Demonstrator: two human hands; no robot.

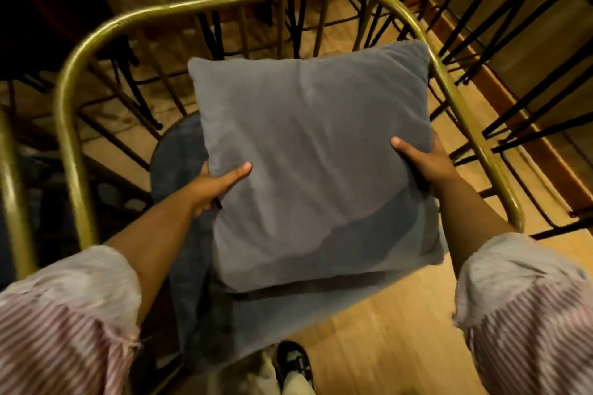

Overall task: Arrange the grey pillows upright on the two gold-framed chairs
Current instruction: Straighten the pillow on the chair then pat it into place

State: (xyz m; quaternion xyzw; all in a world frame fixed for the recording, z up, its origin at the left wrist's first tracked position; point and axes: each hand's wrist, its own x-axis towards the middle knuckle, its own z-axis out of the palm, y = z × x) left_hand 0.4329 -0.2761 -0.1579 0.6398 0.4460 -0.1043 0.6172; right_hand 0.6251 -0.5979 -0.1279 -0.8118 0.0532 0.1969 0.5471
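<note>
A square grey pillow (pixel 308 151) fills the middle of the view, held above the seat of a gold-framed chair (pixel 224 0). My left hand (pixel 215 184) grips its left edge, thumb on top. My right hand (pixel 426 160) grips its right edge the same way. The pillow leans with its top edge toward the chair's curved back rail. Under it lies the chair's dark blue-grey seat cushion (pixel 179 157), mostly hidden by the pillow.
Black metal chair legs (pixel 481 42) crowd the wooden floor behind and to the right of the chair. Part of another gold frame (pixel 11 176) stands at the far left. My shoe (pixel 292 359) shows on the floor below the seat.
</note>
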